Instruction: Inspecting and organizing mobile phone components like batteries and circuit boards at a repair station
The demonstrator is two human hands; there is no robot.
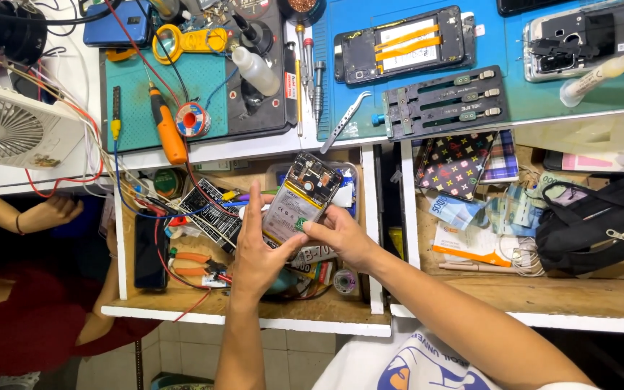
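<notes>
At the far left of the frame a white fan [9, 130] is seen on the white bench [254, 148], and below it another person's hand [55, 211] is held out, apart from the work. Further right, a green mat [139, 108] carries an orange screwdriver [167, 126] and a small solder spool [193, 119]. Below the bench edge an open wooden drawer [254, 300] is crowded with wires, pliers and a dark phone [150, 249]. At the centre of the frame an opened smartphone [299, 196], back cover off and its battery exposed, is held above this drawer. It is gripped by the left hand [254, 253] from the lower left, the fingers curled under it and the thumb lying up along its left edge. The right hand [344, 238] is closed on the lower right edge, thumb and forefinger pinching there. The phone's long axis runs diagonally, the camera end pointing to the upper right, the bottom end to the lower left. To the right, a blue mat [529, 87] holds curved tweezers [344, 121], a phone frame [402, 45] and a dark repair fixture [445, 101]. A second drawer holds a patterned wallet [455, 165] and banknotes [456, 211], and a black bag [601, 224] lies at the far right. Tiled floor is visible at the bottom.
</notes>
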